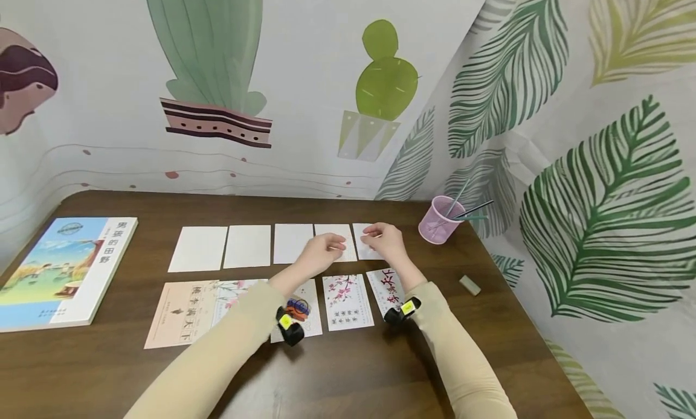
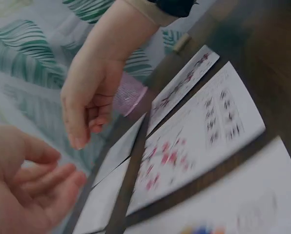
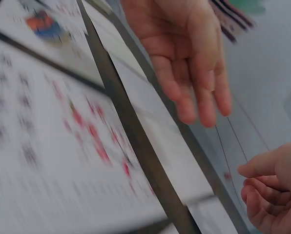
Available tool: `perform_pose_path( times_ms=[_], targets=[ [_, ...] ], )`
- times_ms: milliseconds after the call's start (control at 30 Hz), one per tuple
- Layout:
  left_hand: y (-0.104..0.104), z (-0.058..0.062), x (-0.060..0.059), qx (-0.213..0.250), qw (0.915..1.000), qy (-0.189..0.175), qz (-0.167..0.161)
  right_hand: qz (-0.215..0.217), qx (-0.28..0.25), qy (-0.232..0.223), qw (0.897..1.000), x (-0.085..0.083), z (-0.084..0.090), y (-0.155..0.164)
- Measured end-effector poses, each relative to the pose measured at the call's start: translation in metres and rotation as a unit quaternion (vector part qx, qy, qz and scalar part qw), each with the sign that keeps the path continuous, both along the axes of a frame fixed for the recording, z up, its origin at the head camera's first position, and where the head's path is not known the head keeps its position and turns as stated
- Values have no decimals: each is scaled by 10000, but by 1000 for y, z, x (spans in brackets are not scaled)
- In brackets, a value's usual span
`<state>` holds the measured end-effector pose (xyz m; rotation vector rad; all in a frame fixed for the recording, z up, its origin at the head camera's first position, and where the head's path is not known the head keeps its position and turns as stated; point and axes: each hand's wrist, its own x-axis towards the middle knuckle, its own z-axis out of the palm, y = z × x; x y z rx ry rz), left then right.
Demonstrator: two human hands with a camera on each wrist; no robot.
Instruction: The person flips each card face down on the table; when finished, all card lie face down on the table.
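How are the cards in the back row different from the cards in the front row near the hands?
The back-row cards show plain white faces, while the front-row cards show printing: pink blossoms and writing. The back row lies farther from the person, near the wall; the front row lies closer, partly hidden by the sleeves. The left hand and right hand are over the back row, not the front. Both rows lie flat on the brown table.

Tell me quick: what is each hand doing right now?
Left hand: open, fingers relaxed, holding nothing, over the blank white paper cards.
Right hand: open, fingers loosely curled, holding nothing, over the rightmost white card.
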<state>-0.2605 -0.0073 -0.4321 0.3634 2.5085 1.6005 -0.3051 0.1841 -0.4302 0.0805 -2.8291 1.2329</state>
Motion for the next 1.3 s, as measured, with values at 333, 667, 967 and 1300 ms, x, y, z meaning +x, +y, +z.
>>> perform_pose_path(
  times_ms=[333,667,967,1300],
  targets=[
    [-113,12,26,-1110,9920,101,600,1293,-355,-128,9909,30,4,-93],
    [-212,15,65,-1829,9722,-857,1189,2048,-26,-434,9778,74,-3,-190],
    [-257,6,87,-2051,9601,-1015,1608,2383,65,-547,9696,99,-4,-244],
    [-263,4,98,-2231,9554,-980,1668,2536,1149,-232,9602,114,-5,-270]
  ],
)
